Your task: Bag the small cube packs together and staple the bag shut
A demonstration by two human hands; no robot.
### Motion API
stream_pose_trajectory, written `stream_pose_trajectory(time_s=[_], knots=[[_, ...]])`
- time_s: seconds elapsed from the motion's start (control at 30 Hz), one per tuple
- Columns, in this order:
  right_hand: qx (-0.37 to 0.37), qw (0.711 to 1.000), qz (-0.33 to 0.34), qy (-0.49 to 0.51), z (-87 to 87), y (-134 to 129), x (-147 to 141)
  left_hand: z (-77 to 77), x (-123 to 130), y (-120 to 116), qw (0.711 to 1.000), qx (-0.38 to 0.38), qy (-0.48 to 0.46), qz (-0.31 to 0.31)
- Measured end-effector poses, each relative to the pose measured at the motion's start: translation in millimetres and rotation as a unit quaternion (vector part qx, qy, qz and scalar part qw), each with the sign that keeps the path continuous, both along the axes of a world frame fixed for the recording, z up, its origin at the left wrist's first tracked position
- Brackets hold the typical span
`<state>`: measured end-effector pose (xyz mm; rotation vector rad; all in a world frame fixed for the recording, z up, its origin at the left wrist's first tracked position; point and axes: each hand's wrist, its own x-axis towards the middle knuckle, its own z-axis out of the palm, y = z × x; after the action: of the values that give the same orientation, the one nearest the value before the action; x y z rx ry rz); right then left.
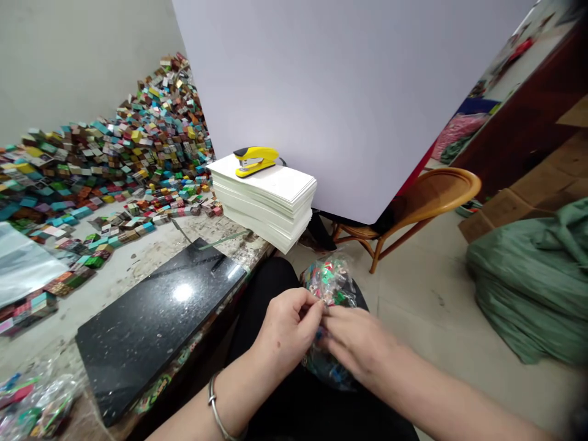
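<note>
A clear plastic bag (331, 278) filled with small colourful pieces, some green and red, rests on my lap. My left hand (287, 324) is closed in a pinch at the bag, thumb and forefinger pressed together. Against it, my right hand (356, 340) has its fingers curled down onto the same bag, their tips partly hidden. The fingertips of both hands meet over the middle of the bag. Part of the bag shows below the hands, between my legs.
Left of my lap, a black stone slab (160, 312) lies on the worn table. A yellow stapler (256, 160) sits on a stack of white cards (271, 202). Behind are a heap of small coloured blocks (156, 135), a large white board (312, 92), a wicker chair (427, 196) and a green sack (533, 275).
</note>
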<state>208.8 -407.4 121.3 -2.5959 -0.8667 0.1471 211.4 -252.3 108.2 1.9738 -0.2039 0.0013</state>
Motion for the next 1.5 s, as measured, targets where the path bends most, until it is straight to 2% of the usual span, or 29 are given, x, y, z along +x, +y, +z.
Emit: stream_pose_trajectory(time_s=[0.03, 0.07, 0.1, 0.17, 0.23, 0.33, 0.4, 0.53, 0.67, 0.77, 0.9, 1.0, 1.07, 1.2, 1.4, 1.5], knots=[[0.01, 1.0, -0.015, -0.026, 6.7, -9.9, -0.6, 0.0, 0.1, 0.3, 1.0, -0.005, 0.005, 0.002], [0.022, 0.997, -0.058, -0.055, 12.2, -20.7, -0.6, 0.2, 0.1, 0.3, 1.0, -0.009, 0.009, 0.004], [0.026, 0.989, -0.131, -0.07, 15.9, -31.6, 0.0, 0.5, 0.1, 0.1, 1.0, -0.011, 0.013, 0.004], [0.007, 0.959, -0.282, -0.043, 16.0, -50.7, 1.3, 1.4, 0.0, -1.3, 1.0, -0.016, 0.018, 0.001], [-0.022, 0.933, -0.358, 0.03, 8.5, -61.7, 1.0, 2.1, 0.1, -3.5, 1.0, -0.019, 0.019, -0.006], [-0.037, 0.935, -0.332, 0.116, -3.5, -60.0, -1.6, 1.6, 0.5, -7.8, 0.999, -0.019, 0.019, -0.017], [-0.026, 0.943, -0.304, 0.129, -5.0, -51.0, -3.2, -0.4, 0.4, -12.0, 0.999, -0.021, 0.015, -0.027], [0.058, 0.949, -0.271, 0.153, 0.6, -32.9, -5.3, -7.5, -1.2, -25.3, 0.998, -0.006, -0.016, -0.053], [0.167, 0.918, -0.262, 0.247, -2.1, -27.7, -7.7, -12.1, -3.1, -38.7, 0.997, 0.024, -0.023, -0.069], [0.208, 0.901, -0.267, 0.27, -4.9, -30.4, -10.2, -12.9, -4.5, -44.6, 0.996, 0.037, -0.02, -0.076], [0.219, 0.897, -0.271, 0.274, 0.5, -33.3, -12.8, -15.4, -8.5, -49.8, 0.993, 0.064, -0.033, -0.091], [0.204, 0.905, -0.271, 0.255, 4.2, -33.3, -12.5, -19.6, -12.7, -53.6, 0.988, 0.074, -0.065, -0.119], [0.192, 0.91, -0.273, 0.247, 3.3, -33.2, -11.2, -22.2, -15.1, -55.6, 0.983, 0.077, -0.091, -0.136], [0.218, 0.895, -0.293, 0.258, -3.9, -34.5, -6.9, -24.2, -20.1, -56.1, 0.979, 0.076, -0.104, -0.158], [0.204, 0.899, -0.292, 0.256, -10.6, -40.8, -1.7, -20.7, -25.6, -46.4, 0.971, 0.007, -0.124, -0.205], [0.184, 0.9, -0.283, 0.276, -7.1, -43.1, -0.8, -20.0, -8.4, -36.4, 0.976, -0.034, -0.137, -0.168]])
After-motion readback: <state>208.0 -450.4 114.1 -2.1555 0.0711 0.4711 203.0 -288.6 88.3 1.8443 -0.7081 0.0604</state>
